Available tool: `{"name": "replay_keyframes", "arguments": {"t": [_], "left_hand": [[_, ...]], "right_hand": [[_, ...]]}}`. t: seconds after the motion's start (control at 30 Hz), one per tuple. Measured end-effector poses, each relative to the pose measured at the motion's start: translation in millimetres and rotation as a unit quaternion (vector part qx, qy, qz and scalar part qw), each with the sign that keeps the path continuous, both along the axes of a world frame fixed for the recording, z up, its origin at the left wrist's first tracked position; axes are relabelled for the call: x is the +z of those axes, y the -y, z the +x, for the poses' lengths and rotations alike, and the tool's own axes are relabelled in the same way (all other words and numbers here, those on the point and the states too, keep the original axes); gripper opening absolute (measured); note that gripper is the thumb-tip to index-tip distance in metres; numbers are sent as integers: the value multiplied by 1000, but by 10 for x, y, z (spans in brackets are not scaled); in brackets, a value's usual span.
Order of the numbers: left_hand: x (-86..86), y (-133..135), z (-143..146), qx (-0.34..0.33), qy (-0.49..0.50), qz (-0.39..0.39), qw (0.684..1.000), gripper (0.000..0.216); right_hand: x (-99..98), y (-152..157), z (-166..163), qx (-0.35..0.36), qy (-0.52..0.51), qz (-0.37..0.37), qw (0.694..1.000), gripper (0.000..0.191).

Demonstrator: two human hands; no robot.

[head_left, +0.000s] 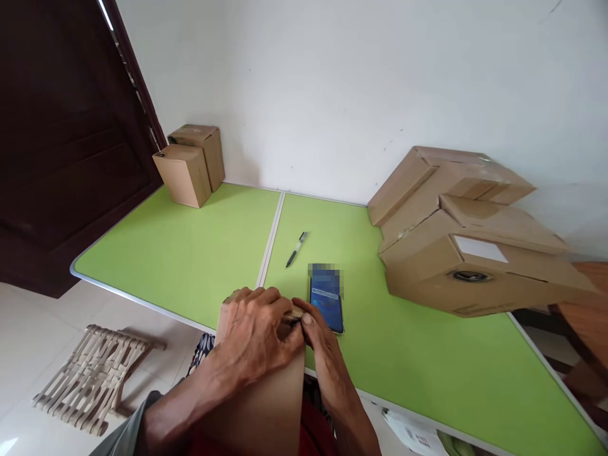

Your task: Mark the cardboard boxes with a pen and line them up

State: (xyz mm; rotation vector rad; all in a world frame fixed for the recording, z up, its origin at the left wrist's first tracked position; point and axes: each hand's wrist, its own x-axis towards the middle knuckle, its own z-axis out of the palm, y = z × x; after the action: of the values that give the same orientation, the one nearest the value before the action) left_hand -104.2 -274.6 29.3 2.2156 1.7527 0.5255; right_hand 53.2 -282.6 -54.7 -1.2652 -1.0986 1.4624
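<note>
A brown cardboard box [270, 405] is held upright against my body at the near edge of the green table [190, 247]. Across its top lies my left hand [259, 332], fingers bent over the far edge and thumb near the right corner. My right hand [323, 345] grips that same corner, its thumb and fingers closed on the cardboard beside a dark gap. Both hands cover most of the box's top. Just beyond the right hand lies a phone [327, 310] with its screen lit. A pen [296, 249] rests farther back.
Two small cardboard boxes [183, 177] stand at the back left by the wall. Several larger cartons [427, 272] are grouped on the right side of the table. A woven stool [92, 377] is on the floor at left, below a dark door [61, 126].
</note>
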Motion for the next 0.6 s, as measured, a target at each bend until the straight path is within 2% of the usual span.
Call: {"name": "replay_keyframes", "arguments": {"t": [0.17, 0.3, 0.4, 0.6], "left_hand": [[53, -55, 0, 31, -21, -51, 998, 20], [46, -39, 11, 15, -26, -59, 998, 18], [76, -46, -109, -22, 0, -78, 997, 22], [138, -131, -477, -148, 79, -119, 979, 31]], "right_hand": [[-20, -81, -26, 31, 1, 3, 1000, 59], [33, -58, 66, 66, 20, 0, 998, 66], [96, -54, 114, 95, 43, -4, 995, 70], [168, -50, 185, 136, 83, 2, 987, 67]]}}
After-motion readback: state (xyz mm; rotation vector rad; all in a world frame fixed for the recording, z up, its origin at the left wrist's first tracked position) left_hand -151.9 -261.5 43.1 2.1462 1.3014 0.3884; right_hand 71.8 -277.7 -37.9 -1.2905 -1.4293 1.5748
